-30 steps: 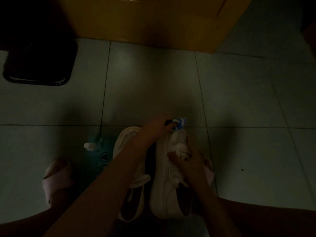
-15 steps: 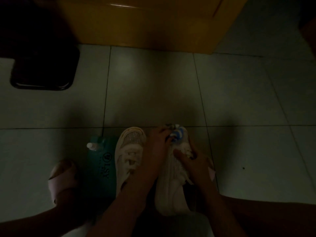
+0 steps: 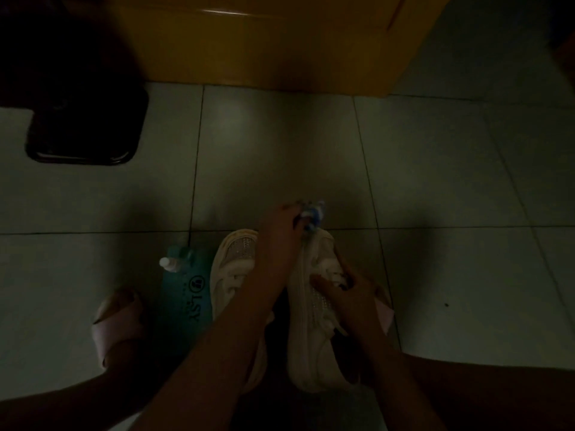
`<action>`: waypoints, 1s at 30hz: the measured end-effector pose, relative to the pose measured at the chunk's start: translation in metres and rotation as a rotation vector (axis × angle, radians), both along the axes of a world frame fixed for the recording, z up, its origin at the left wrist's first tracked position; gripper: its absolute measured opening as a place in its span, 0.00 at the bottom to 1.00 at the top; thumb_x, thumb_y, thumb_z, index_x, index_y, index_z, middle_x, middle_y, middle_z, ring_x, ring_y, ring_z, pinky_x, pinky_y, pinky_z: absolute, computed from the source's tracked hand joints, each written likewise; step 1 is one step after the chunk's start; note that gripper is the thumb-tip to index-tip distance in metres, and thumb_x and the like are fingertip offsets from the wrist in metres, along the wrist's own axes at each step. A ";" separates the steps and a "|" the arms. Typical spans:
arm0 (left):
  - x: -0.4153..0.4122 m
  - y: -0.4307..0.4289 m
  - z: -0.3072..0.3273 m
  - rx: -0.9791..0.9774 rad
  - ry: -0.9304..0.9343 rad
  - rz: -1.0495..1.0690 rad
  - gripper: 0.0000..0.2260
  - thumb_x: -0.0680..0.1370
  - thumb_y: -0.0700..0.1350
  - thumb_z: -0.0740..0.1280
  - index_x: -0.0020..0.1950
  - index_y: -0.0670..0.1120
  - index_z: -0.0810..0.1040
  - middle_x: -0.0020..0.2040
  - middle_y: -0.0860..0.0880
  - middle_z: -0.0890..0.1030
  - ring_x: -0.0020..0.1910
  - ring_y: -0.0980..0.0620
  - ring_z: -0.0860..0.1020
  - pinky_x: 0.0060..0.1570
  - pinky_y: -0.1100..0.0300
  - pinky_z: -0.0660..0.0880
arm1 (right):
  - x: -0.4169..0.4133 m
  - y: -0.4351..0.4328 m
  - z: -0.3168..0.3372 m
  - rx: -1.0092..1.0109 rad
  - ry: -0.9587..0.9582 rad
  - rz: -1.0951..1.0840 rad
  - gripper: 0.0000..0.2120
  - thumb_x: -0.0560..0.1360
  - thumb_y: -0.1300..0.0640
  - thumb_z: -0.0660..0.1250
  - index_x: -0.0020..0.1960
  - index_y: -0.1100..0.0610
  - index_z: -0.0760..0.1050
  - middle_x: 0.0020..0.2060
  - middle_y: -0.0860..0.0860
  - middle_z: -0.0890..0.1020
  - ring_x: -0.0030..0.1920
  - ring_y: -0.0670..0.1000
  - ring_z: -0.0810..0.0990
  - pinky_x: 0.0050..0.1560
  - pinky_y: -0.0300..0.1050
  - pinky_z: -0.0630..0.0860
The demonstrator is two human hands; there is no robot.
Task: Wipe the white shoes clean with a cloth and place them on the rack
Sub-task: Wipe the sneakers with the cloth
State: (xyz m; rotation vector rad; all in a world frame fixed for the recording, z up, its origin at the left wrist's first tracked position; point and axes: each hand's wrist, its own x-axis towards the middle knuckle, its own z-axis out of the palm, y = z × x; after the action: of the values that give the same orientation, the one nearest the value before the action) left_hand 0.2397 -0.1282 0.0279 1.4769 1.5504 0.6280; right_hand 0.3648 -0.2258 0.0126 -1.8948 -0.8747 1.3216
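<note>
at the shoe (image 3: 311, 325) toe edge, left hand (image 3: 277, 234) grips cloth (image 3: 313, 214).

The room is dim, with pale floor tiles (image 3: 435, 169) crossed by dark grout lines. A yellow wooden panel (image 3: 264, 48) stands along the far edge, and a black container (image 3: 84, 132) sits beside it to the left. Nearer, a teal pouch (image 3: 183, 306) with a white cap (image 3: 168, 263) lies flat, just beside a pink slipper (image 3: 115, 318).

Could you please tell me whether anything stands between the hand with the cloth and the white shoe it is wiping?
Nothing visible: the left hand holds the cloth at the toe of the shoe; the right hand grips its laces.
</note>
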 end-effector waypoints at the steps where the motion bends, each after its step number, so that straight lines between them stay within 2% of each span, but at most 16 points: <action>1: 0.005 0.014 0.000 -0.022 -0.017 -0.088 0.11 0.79 0.40 0.61 0.57 0.41 0.79 0.55 0.41 0.79 0.52 0.46 0.78 0.49 0.59 0.71 | -0.002 -0.001 0.000 0.011 -0.004 0.019 0.32 0.68 0.56 0.74 0.69 0.50 0.67 0.60 0.47 0.77 0.56 0.45 0.78 0.55 0.40 0.77; 3: 0.016 0.030 -0.005 -0.117 0.061 -0.278 0.11 0.80 0.42 0.60 0.57 0.39 0.78 0.57 0.39 0.79 0.55 0.44 0.77 0.51 0.59 0.70 | -0.005 -0.002 0.000 0.019 -0.009 0.033 0.31 0.69 0.56 0.74 0.69 0.52 0.68 0.60 0.47 0.77 0.55 0.44 0.78 0.50 0.32 0.76; 5: 0.020 0.031 -0.011 -0.152 0.191 -0.341 0.13 0.80 0.44 0.59 0.59 0.39 0.77 0.58 0.39 0.78 0.57 0.42 0.76 0.56 0.55 0.70 | -0.005 -0.001 -0.001 0.015 -0.002 0.019 0.31 0.69 0.56 0.74 0.69 0.54 0.68 0.60 0.49 0.77 0.56 0.46 0.78 0.51 0.33 0.76; 8: 0.015 0.016 -0.008 -0.082 0.242 -0.292 0.13 0.80 0.44 0.59 0.58 0.38 0.77 0.57 0.39 0.78 0.57 0.42 0.75 0.56 0.55 0.69 | -0.005 -0.001 -0.004 0.017 -0.005 0.012 0.31 0.68 0.55 0.74 0.69 0.53 0.69 0.61 0.51 0.78 0.58 0.48 0.78 0.57 0.43 0.78; 11: 0.008 -0.003 -0.007 -0.006 0.193 -0.176 0.14 0.80 0.43 0.59 0.62 0.40 0.76 0.59 0.40 0.76 0.58 0.43 0.74 0.53 0.60 0.66 | -0.006 -0.001 -0.003 0.032 -0.010 0.003 0.31 0.69 0.58 0.74 0.69 0.55 0.69 0.60 0.52 0.78 0.57 0.48 0.78 0.50 0.33 0.78; 14: 0.007 -0.017 -0.010 -0.011 0.189 -0.084 0.13 0.80 0.42 0.59 0.63 0.41 0.75 0.61 0.41 0.75 0.59 0.44 0.74 0.50 0.64 0.63 | -0.006 0.000 -0.002 0.036 0.000 -0.003 0.31 0.69 0.59 0.73 0.70 0.54 0.67 0.60 0.50 0.78 0.54 0.45 0.78 0.47 0.29 0.76; 17: 0.006 -0.030 -0.009 -0.019 0.176 -0.045 0.13 0.80 0.40 0.60 0.62 0.39 0.75 0.61 0.39 0.75 0.59 0.43 0.73 0.56 0.61 0.64 | -0.007 0.001 0.001 0.038 -0.006 0.005 0.30 0.70 0.61 0.73 0.69 0.56 0.68 0.56 0.50 0.79 0.49 0.43 0.78 0.40 0.23 0.74; 20: 0.006 -0.050 -0.011 -0.053 0.148 -0.007 0.13 0.80 0.41 0.59 0.62 0.41 0.76 0.60 0.40 0.76 0.58 0.42 0.75 0.59 0.55 0.68 | -0.006 0.004 0.005 0.030 0.006 -0.013 0.30 0.70 0.61 0.72 0.70 0.56 0.66 0.54 0.48 0.76 0.47 0.42 0.76 0.37 0.20 0.71; 22: 0.009 -0.061 -0.011 -0.078 0.148 0.027 0.14 0.80 0.42 0.58 0.64 0.43 0.75 0.63 0.42 0.75 0.61 0.44 0.73 0.63 0.56 0.66 | -0.004 0.007 0.007 0.014 0.032 -0.024 0.30 0.71 0.62 0.71 0.70 0.56 0.65 0.54 0.49 0.76 0.45 0.42 0.74 0.34 0.19 0.70; 24: 0.012 -0.070 -0.008 -0.083 0.139 0.065 0.15 0.80 0.41 0.58 0.66 0.43 0.73 0.67 0.43 0.72 0.65 0.45 0.70 0.65 0.60 0.62 | -0.002 0.008 0.007 -0.009 0.058 -0.011 0.29 0.71 0.62 0.71 0.70 0.56 0.65 0.59 0.54 0.78 0.48 0.45 0.75 0.34 0.21 0.71; 26: 0.013 -0.079 -0.005 -0.091 0.128 0.092 0.15 0.80 0.39 0.59 0.66 0.42 0.72 0.67 0.42 0.71 0.66 0.46 0.69 0.63 0.64 0.60 | 0.001 0.008 0.008 -0.019 0.054 0.004 0.29 0.72 0.63 0.69 0.71 0.57 0.64 0.62 0.57 0.76 0.52 0.47 0.75 0.35 0.21 0.72; 28: 0.013 -0.088 -0.002 -0.081 0.117 0.112 0.13 0.79 0.39 0.59 0.63 0.41 0.74 0.65 0.43 0.72 0.63 0.46 0.70 0.58 0.65 0.62 | 0.004 0.008 0.009 -0.037 0.036 0.020 0.29 0.73 0.61 0.69 0.71 0.57 0.63 0.64 0.56 0.74 0.57 0.49 0.74 0.36 0.21 0.72; 30: 0.014 -0.097 0.003 -0.064 0.126 0.099 0.12 0.79 0.39 0.59 0.61 0.41 0.76 0.62 0.43 0.73 0.60 0.47 0.72 0.52 0.68 0.62 | 0.008 0.009 0.008 -0.053 0.041 0.044 0.28 0.74 0.61 0.67 0.72 0.56 0.63 0.63 0.55 0.74 0.59 0.50 0.73 0.43 0.26 0.73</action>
State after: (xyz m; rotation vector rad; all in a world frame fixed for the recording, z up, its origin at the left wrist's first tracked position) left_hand 0.2537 -0.2249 0.0306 1.4218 1.7337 0.5454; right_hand 0.3726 -0.2166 0.0210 -1.8920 -0.8729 1.4182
